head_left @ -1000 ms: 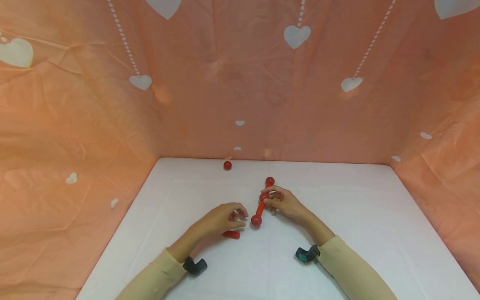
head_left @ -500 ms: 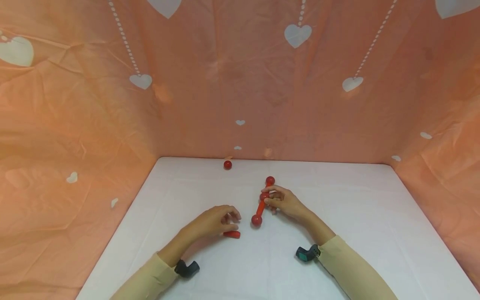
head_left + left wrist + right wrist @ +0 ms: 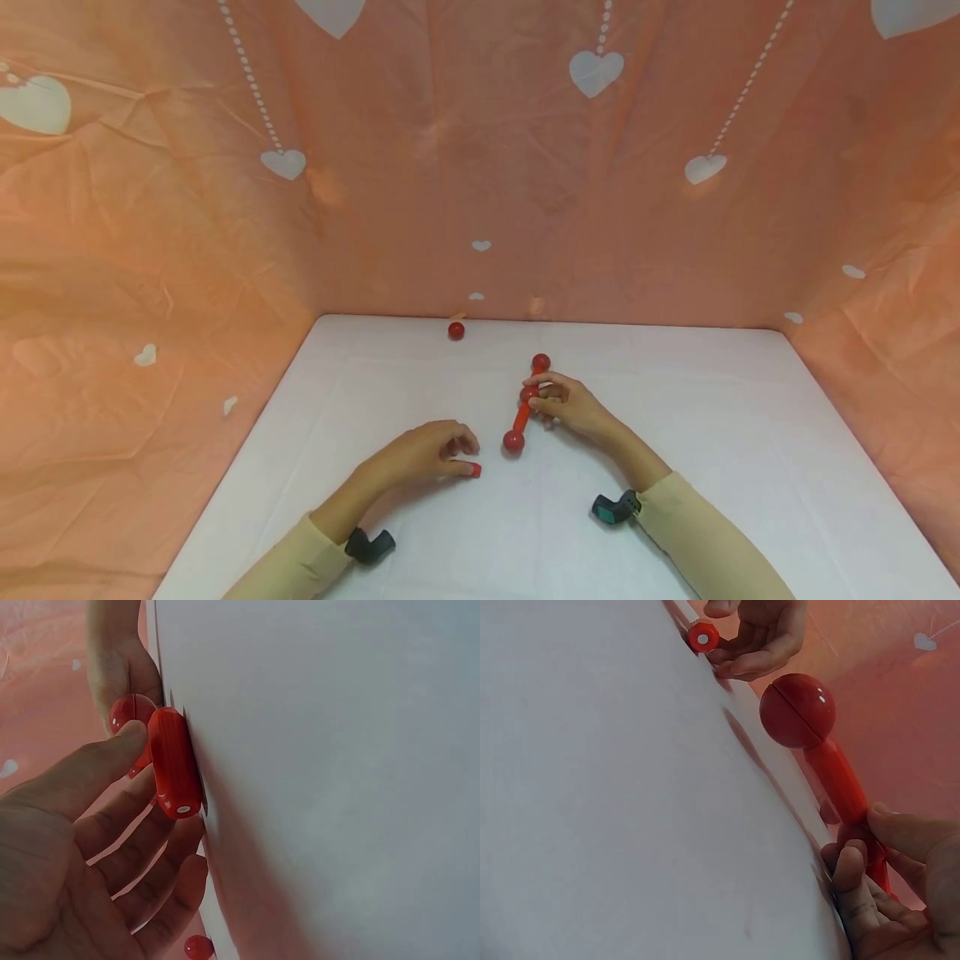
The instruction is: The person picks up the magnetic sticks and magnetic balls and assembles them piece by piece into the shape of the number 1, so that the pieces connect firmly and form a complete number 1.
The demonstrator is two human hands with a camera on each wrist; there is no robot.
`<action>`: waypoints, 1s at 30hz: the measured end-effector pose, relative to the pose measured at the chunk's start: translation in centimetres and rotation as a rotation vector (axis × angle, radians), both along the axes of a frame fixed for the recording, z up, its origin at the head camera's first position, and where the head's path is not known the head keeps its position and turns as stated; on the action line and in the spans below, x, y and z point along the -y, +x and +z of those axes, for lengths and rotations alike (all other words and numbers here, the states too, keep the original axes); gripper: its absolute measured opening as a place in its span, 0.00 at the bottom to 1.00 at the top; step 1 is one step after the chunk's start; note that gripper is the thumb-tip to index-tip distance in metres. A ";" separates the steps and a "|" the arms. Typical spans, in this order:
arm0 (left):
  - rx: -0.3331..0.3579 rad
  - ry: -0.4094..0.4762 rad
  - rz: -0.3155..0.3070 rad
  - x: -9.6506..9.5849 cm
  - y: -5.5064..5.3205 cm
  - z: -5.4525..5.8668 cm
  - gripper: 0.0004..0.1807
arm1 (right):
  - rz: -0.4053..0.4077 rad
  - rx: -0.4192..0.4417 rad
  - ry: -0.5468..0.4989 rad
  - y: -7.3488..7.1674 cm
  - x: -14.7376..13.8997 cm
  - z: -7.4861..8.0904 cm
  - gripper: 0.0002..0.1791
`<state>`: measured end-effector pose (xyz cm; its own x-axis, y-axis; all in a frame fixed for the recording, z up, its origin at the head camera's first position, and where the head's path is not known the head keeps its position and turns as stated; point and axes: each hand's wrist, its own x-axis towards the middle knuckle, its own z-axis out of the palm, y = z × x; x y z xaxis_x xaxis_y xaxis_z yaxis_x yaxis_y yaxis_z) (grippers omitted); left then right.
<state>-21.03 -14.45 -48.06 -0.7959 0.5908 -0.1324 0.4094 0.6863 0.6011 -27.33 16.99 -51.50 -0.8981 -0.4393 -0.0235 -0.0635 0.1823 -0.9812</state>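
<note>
My right hand grips the middle ball of a red ball-and-rod piece. That piece is a straight row of three balls joined by two short rods, with its near ball large in the right wrist view. My left hand is around a loose red rod lying on the table, its thumb and fingers spread with the rod in the gap between them. A white dot marks the rod's end. In the head view the left thumb hides most of the rod.
A single red ball lies near the back edge of the white table. Orange cloth printed with pale hearts hangs behind and at both sides. Each wrist wears a small black camera.
My left hand has drawn back to the left, away from the joined piece, and come down over the loose rod, covering more of it. The right hand keeps its hold and place.
</note>
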 end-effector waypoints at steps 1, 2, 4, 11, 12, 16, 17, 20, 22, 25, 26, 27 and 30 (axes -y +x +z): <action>-0.003 -0.001 -0.004 0.0 0.1 0.0 0.16 | 0.001 0.001 -0.001 0.0 0.0 0.0 0.22; -0.005 -0.007 -0.007 0.1 0.1 0.0 0.16 | 0.002 0.003 -0.002 0.0 0.0 0.1 0.23; -0.012 -0.018 -0.015 0.2 0.2 0.0 0.16 | 0.000 0.006 -0.001 0.0 0.0 0.1 0.22; -0.029 -0.054 -0.047 0.3 0.3 -0.1 0.17 | -0.011 0.016 0.013 0.2 0.2 0.2 0.22; -0.031 -0.059 -0.049 0.3 0.3 -0.1 0.17 | -0.012 0.016 0.011 0.2 0.2 0.3 0.22; -0.043 -0.073 -0.053 0.4 0.4 0.0 0.16 | -0.015 0.015 0.008 0.2 0.1 0.3 0.22; -0.046 -0.075 -0.053 0.5 0.4 0.0 0.16 | -0.016 0.016 0.009 0.2 0.1 0.3 0.22; -0.061 -0.084 -0.059 0.5 0.6 0.0 0.16 | -0.016 0.021 0.011 0.2 0.1 0.3 0.22; -0.073 -0.087 -0.067 0.5 0.6 0.0 0.16 | -0.015 0.022 0.012 0.2 0.0 0.2 0.22; -0.095 -0.092 -0.083 0.5 0.7 0.0 0.15 | -0.014 0.022 0.014 0.2 0.0 0.2 0.22; -0.103 -0.092 -0.088 0.5 0.7 0.0 0.15 | -0.014 0.020 0.016 0.2 0.0 0.2 0.22; -0.110 -0.094 -0.091 0.5 0.7 -0.1 0.15 | -0.014 0.017 0.018 0.1 0.0 0.1 0.22; -0.122 -0.103 -0.092 0.4 0.8 0.0 0.14 | -0.013 0.017 0.025 0.1 0.0 0.1 0.22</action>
<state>-20.27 -14.87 -48.10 -0.7530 0.6502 -0.1016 0.5390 0.6978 0.4717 -27.22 16.97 -51.36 -0.9031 -0.4265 -0.0496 -0.0442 0.2074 -0.9773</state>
